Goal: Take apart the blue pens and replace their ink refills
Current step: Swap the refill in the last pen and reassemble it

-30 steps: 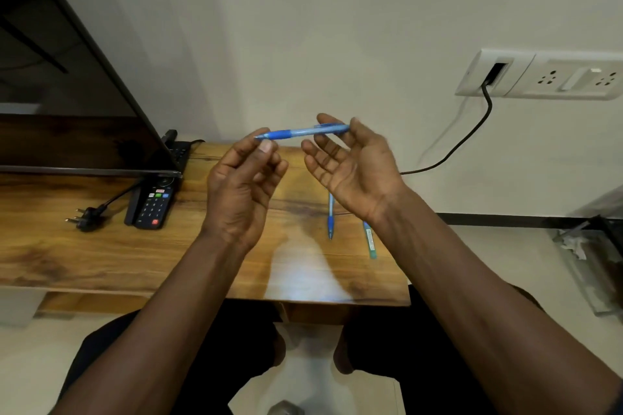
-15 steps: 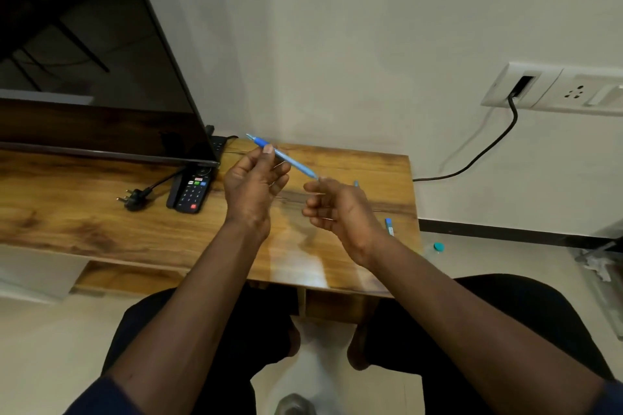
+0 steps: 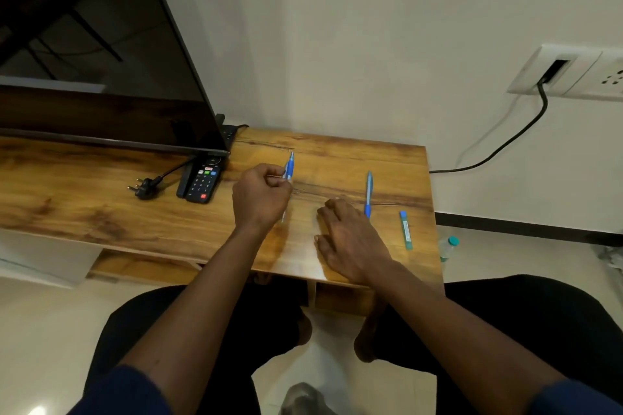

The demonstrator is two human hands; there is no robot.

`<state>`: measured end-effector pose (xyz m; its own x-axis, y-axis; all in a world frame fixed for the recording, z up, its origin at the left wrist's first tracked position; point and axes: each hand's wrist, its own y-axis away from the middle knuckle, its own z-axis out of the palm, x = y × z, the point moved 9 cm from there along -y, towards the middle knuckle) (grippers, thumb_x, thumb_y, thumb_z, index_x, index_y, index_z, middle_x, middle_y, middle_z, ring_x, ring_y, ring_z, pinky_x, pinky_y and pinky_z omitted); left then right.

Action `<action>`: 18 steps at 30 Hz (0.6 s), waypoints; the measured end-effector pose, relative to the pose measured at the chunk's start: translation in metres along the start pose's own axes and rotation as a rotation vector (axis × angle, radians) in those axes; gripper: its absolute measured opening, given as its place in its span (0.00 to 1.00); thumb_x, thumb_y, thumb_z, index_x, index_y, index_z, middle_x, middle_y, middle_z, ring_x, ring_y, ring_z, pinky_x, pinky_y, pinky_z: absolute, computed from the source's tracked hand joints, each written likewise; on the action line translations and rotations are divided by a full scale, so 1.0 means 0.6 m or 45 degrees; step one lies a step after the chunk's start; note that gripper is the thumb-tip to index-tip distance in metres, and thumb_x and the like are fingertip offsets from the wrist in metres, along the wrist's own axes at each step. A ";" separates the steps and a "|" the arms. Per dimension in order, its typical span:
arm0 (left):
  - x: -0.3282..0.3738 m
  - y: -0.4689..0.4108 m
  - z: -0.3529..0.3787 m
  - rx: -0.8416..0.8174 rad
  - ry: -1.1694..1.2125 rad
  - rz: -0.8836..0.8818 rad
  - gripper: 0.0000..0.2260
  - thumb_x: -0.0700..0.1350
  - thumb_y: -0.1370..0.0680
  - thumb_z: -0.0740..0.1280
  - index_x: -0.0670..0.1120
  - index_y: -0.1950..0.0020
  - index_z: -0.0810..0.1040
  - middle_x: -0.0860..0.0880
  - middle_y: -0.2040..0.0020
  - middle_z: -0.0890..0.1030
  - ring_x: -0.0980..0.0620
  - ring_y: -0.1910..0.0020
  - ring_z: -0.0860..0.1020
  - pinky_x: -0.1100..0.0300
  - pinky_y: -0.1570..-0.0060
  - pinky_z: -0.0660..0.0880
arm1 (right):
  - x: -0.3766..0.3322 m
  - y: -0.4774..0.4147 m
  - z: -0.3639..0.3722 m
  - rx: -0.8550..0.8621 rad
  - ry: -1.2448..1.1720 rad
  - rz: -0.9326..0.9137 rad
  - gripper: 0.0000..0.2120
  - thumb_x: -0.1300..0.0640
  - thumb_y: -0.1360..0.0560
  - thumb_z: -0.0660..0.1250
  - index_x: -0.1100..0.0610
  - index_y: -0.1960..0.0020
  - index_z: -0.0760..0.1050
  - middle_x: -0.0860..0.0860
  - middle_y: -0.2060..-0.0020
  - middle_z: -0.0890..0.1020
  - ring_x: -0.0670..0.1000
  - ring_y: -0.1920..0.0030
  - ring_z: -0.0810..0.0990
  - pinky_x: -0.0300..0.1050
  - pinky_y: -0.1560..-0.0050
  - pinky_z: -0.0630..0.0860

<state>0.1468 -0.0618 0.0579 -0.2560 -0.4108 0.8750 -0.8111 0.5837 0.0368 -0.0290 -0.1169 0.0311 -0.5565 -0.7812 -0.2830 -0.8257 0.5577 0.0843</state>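
Observation:
My left hand (image 3: 260,196) grips a blue pen (image 3: 289,171) just above the wooden table (image 3: 101,209), the pen pointing away from me. My right hand (image 3: 350,239) rests flat on the table with its fingers apart and nothing in it. A second blue pen (image 3: 368,190) lies on the wood just right of my right fingertips. Further right lies a slim greenish refill packet (image 3: 406,230) with a blue end.
A large dark TV screen (image 3: 101,54) stands at the left. Below its edge lie a black remote (image 3: 202,183) and a loose plug (image 3: 143,187). A wall socket (image 3: 556,74) with a black cable is at the right. A small bottle (image 3: 450,246) stands on the floor.
My left hand has lowered the pen toward the table and turned it to point away. My right hand has let go and dropped flat onto the wood. The view has tilted downward.

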 end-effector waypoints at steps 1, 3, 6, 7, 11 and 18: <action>0.003 -0.004 0.005 0.012 -0.120 0.060 0.06 0.42 0.24 0.75 0.52 0.49 0.85 0.56 0.58 0.85 0.57 0.56 0.84 0.53 0.50 0.83 | 0.005 0.000 0.005 -0.005 0.033 -0.009 0.27 0.44 0.17 0.60 0.56 0.23 0.64 0.55 0.25 0.66 0.56 0.23 0.63 0.53 0.24 0.62; 0.004 -0.010 0.022 0.012 -0.259 0.135 0.05 0.43 0.23 0.74 0.50 0.47 0.85 0.54 0.56 0.86 0.56 0.55 0.84 0.54 0.50 0.83 | 0.017 0.005 0.018 -0.027 0.060 -0.027 0.29 0.43 0.17 0.57 0.58 0.21 0.62 0.57 0.21 0.61 0.57 0.19 0.57 0.55 0.21 0.56; 0.019 -0.011 0.046 0.020 -0.427 0.258 0.09 0.43 0.22 0.72 0.47 0.43 0.86 0.50 0.52 0.88 0.51 0.53 0.85 0.54 0.46 0.81 | 0.028 0.014 0.036 -0.043 0.056 -0.081 0.32 0.42 0.15 0.52 0.60 0.18 0.57 0.58 0.17 0.56 0.57 0.17 0.50 0.53 0.19 0.50; 0.026 -0.012 0.056 0.015 -0.477 0.295 0.10 0.43 0.22 0.72 0.46 0.42 0.86 0.49 0.51 0.88 0.50 0.51 0.85 0.53 0.45 0.81 | 0.031 0.017 0.040 -0.046 0.042 -0.092 0.32 0.41 0.15 0.51 0.60 0.17 0.56 0.57 0.17 0.54 0.56 0.16 0.48 0.52 0.19 0.47; 0.046 -0.020 0.091 -0.028 -0.706 0.362 0.09 0.43 0.20 0.70 0.43 0.43 0.86 0.45 0.51 0.88 0.46 0.52 0.84 0.54 0.51 0.79 | 0.034 0.021 0.046 -0.079 0.035 -0.119 0.33 0.41 0.14 0.48 0.58 0.16 0.49 0.55 0.16 0.48 0.53 0.16 0.41 0.48 0.20 0.38; 0.039 -0.032 0.125 -0.076 -0.985 0.350 0.08 0.43 0.18 0.69 0.42 0.42 0.85 0.43 0.51 0.85 0.46 0.54 0.82 0.52 0.54 0.81 | 0.035 0.017 0.043 -0.109 0.019 -0.122 0.33 0.42 0.14 0.50 0.58 0.16 0.49 0.55 0.16 0.48 0.53 0.16 0.42 0.51 0.18 0.42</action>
<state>0.1170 -0.1353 0.0412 -0.7493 -0.6014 0.2772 -0.6427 0.7612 -0.0859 -0.0467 -0.1205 0.0015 -0.4755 -0.8342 -0.2795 -0.8797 0.4548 0.1389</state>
